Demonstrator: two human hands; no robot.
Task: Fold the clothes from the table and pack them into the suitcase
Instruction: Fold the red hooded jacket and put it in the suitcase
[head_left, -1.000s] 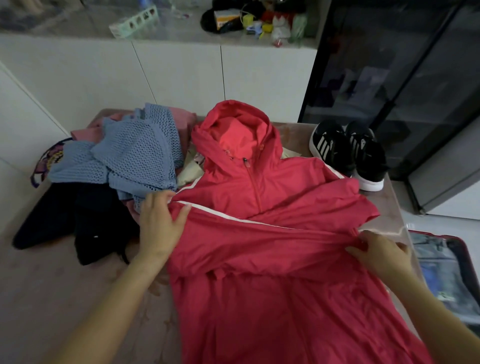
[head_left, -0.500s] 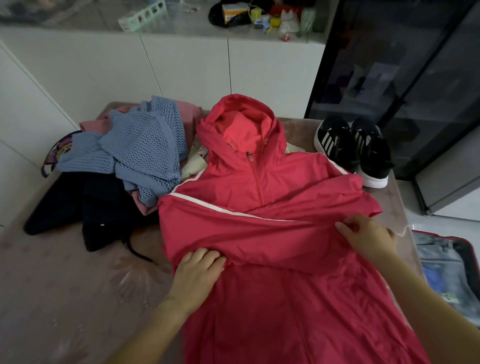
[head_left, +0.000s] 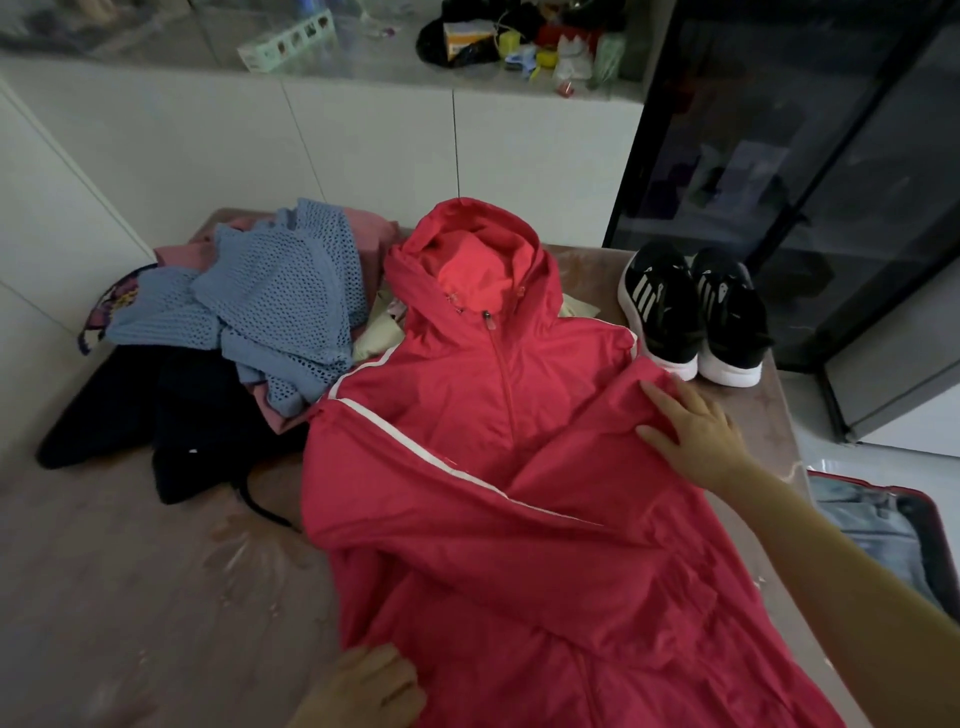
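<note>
The suitcase off the table's right edge holds pale blue clothing. The red jacket lies spread on the table. The right hand lies flat on it, fingers splayed. The left hand sits at its near-left edge, grip unclear. Tabletop shows to the left.

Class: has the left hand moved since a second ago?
Yes: the left hand moved down the red jacket, away from the blue knit.

Centre of the surface: jacket lying flat, hood toward the far edge. Left of it and touching it: pile of clothes. Far right corner: pair of shoes, just beside the jacket's shoulder. Right of the surface: suitcase (lower, partly in view).
</note>
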